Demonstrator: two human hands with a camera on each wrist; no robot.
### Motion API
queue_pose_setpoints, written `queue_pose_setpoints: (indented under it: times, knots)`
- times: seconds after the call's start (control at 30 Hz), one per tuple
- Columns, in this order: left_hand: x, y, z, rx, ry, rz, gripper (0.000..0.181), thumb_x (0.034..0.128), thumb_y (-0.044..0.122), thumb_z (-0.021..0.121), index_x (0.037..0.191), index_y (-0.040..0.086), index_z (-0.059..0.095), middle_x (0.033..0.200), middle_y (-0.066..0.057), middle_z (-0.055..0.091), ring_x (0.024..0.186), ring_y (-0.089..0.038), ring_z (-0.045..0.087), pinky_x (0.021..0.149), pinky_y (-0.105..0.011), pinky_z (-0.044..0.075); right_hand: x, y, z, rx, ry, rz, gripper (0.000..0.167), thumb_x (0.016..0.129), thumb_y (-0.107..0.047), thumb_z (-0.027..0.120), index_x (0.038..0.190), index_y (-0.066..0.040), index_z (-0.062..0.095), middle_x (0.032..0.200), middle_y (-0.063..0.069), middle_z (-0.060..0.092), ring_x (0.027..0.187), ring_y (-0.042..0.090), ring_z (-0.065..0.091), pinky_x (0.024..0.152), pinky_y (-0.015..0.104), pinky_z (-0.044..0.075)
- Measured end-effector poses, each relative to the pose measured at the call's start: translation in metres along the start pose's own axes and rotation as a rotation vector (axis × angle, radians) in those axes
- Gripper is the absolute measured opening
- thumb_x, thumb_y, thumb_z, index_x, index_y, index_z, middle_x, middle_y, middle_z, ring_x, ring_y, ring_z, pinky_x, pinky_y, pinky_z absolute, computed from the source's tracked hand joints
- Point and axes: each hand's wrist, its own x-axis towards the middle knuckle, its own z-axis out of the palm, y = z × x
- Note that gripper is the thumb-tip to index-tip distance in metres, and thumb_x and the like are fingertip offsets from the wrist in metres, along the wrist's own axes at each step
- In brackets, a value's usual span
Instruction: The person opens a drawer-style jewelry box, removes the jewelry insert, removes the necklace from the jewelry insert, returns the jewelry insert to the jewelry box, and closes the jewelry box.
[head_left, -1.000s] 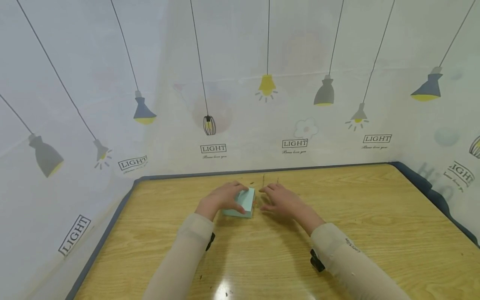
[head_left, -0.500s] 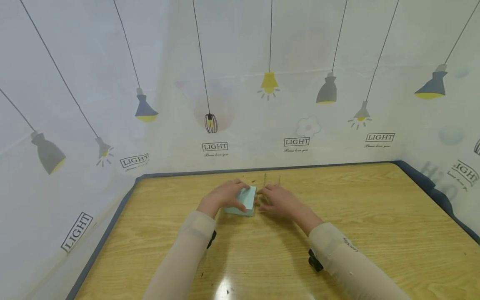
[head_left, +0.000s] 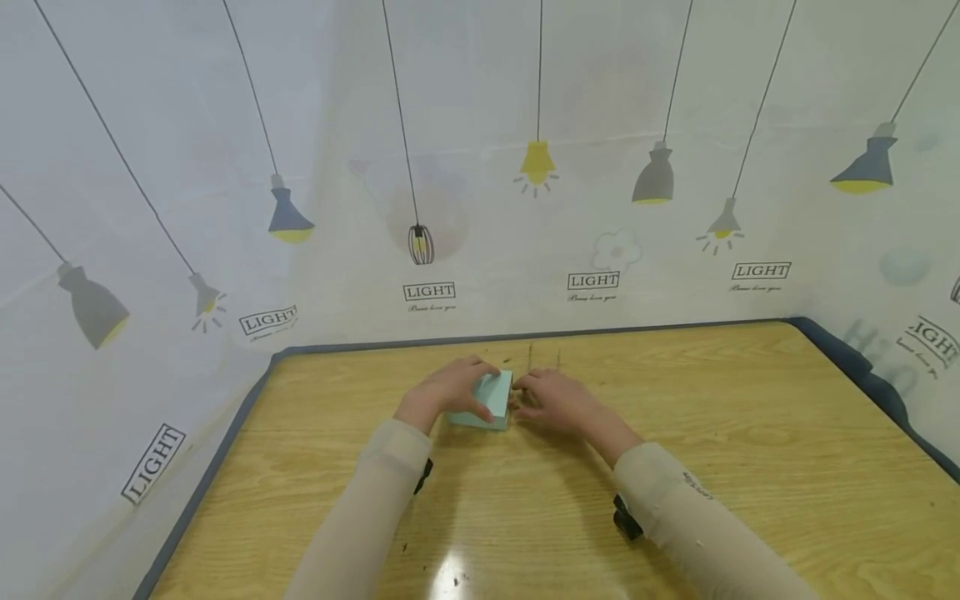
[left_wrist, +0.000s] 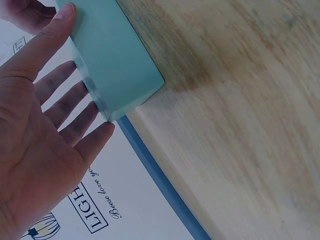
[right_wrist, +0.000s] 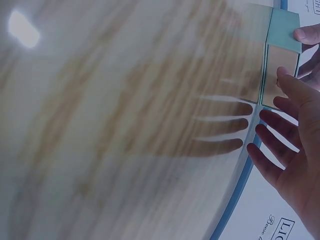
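Observation:
A mint-green flat box (head_left: 492, 398) lies on the table toward its far side. My left hand (head_left: 447, 390) holds it from the left, thumb on the near side and fingertips along the far side, as the left wrist view also shows of the box (left_wrist: 117, 57). At the box's right end is my right hand (head_left: 564, 406). In the right wrist view this end is a light brown panel (right_wrist: 274, 60) framed by thin green edges. The right thumb (right_wrist: 285, 74) overlaps the panel, and the right index finger comes close to its far edge. The other right fingers are spread.
The wood-grain table (head_left: 510, 517) is edged with a dark blue strip (head_left: 405, 340) at the back. Behind stands a pale wall covering (head_left: 480, 192) printed with lamps. Small dark marks (head_left: 507, 361) and scratches dot the tabletop near the box.
My right hand has moved slightly left, closing the gap to the box's end. The left hand and the box keep about the same place.

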Motion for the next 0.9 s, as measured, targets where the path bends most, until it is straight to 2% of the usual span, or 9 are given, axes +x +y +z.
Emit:
queue_pose_setpoints:
  times: [0.27,0.9]
  knots:
    - [0.0018,-0.0020,0.0017,0.007,-0.002,0.005,0.079,0.0792,0.040,0.084,0.148,0.024,0.047,0.155,-0.003,0.043,0.142,-0.027,0.042,0.115,-0.047,0.040,0.0044,-0.0004,0.0052,-0.012,-0.012,0.008,0.044,0.090,-0.040,0.072,0.124,-0.012,0.066,0.117,0.004,0.068,0.104,0.022,0.064,0.088,0.040,0.058]
    - [-0.0018,-0.0010,0.0008,-0.027,-0.001,-0.005,0.078,0.0797,0.039,0.084,0.147,0.024,0.048,0.155,-0.003,0.043,0.143,-0.028,0.041,0.115,-0.048,0.040,0.0046,-0.0081,0.0050,-0.005,0.023,-0.012,0.029,0.091,-0.032,0.074,0.113,-0.013,0.071,0.106,0.001,0.069,0.095,0.018,0.065,0.081,0.036,0.057]
